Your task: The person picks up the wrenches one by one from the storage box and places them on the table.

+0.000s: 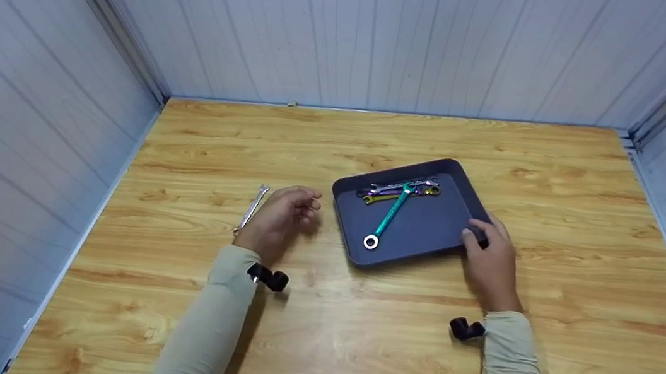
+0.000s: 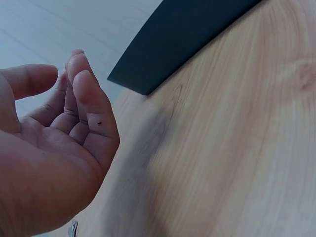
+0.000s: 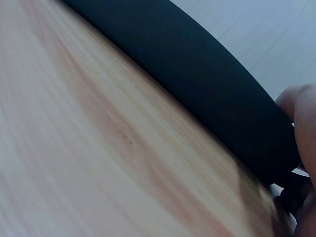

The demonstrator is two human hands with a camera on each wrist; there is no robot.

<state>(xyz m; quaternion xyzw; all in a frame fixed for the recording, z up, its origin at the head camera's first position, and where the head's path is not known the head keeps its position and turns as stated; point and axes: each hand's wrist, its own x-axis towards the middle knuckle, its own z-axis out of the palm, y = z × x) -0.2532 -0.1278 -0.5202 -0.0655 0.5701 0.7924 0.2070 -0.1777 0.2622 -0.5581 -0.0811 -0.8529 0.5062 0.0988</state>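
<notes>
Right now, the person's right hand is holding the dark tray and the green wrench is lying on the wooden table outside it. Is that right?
Not quite: the green wrench lies inside the dark tray, as the head view shows. The right hand is indeed holding the tray.

The person's right hand (image 1: 494, 264) grips the corner of a dark grey tray (image 1: 430, 224) on the wood-grain counter (image 1: 365, 337), while the left hand (image 1: 279, 218), its fingers loosely bent, is between the tray and a small silver wrench (image 1: 251, 209) lying just to its left. Between the hands, inside the tray, a green wrench (image 1: 391, 214) slants with its ring end nearer the person and its other end across a bundle of silver, purple and yellow wrenches (image 1: 384, 198). Beyond both hands stands a pale panelled wall (image 1: 351, 37).
</notes>
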